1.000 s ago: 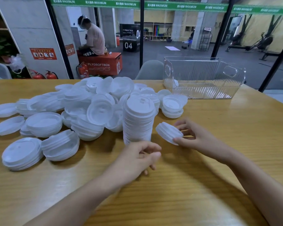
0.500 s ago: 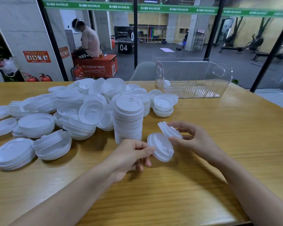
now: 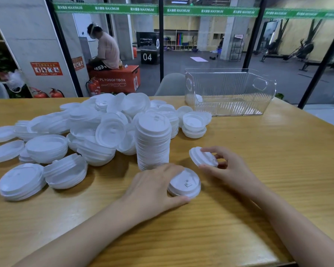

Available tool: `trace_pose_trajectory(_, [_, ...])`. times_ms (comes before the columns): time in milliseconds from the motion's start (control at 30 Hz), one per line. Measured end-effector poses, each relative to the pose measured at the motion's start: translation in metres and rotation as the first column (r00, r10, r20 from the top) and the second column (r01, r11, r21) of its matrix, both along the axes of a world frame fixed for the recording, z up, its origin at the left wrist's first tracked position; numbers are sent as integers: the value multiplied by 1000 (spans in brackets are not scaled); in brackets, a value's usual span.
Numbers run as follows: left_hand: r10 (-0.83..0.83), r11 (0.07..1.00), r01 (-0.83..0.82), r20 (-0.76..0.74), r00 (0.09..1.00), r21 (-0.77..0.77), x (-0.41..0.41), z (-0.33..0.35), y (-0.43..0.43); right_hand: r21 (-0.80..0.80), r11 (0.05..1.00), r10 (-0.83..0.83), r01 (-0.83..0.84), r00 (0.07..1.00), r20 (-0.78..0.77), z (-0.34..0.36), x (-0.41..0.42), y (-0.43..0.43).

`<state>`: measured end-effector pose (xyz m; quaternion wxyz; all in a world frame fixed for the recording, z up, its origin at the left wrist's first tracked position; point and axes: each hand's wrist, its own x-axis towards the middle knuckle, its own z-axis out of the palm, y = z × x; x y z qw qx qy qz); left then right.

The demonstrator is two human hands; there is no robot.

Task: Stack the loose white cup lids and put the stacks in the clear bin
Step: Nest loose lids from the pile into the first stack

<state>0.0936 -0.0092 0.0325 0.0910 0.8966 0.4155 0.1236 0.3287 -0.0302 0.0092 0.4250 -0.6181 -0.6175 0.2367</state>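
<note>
Head view. Grips a single lid (image 3: 185,183) in the left hand (image 3: 154,187): thumb along the near rim, fingers curled over the left edge, top side up with a small square tab showing. Low over the table (image 3: 258,218); cannot tell if touching the wood.

Pinches a short lid stack (image 3: 201,157) in the right hand (image 3: 228,170): thumb on the near rim, other fingers curled round the far side. Tilted up on edge, just beyond and right of the single lid, apart from it.

Tall stack (image 3: 152,143) upright on the table just behind the left hand, top side up, with its left side against the loose pile (image 3: 104,122). Pile spread leftward across the table: lids jumbled, some rim up, some top up, some leaning. Several low stacks at its near-left edge, a couple more at its right end near the bin.

Clear bin (image 3: 229,91) at the far right of the table, well beyond both hands, ribbed walls, handle cutouts at each end. White lid-like shape at its left end; cannot tell whether inside or behind.

Grey chair (image 3: 171,83) back past the far table edge. Behind glass: person (image 3: 106,49) seated on an orange box (image 3: 120,79), fire extinguishers (image 3: 93,87) beside it, black box (image 3: 148,54) marked 04 farther back.
</note>
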Motion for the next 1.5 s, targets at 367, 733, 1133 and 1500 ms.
trace_pose_trajectory(367, [-204,935,19,493,846,354,-1,47,-4,130,985,-104,114,991,-82,0,6,5])
trace_pose_trajectory(733, [42,947,-189,483,875,260,-36,65,59,82,991,-105,108,993,-45,0,2,3])
trace_pose_trajectory(1133, [100,974,-185,489,867,129,-34,50,70,98,992,-70,76,996,-62,8,-6,0])
trace_pose_trajectory(1500, [87,994,-111,675,732,-8,-44,26,70,245,946,193,-212,976,100,89,-48,35])
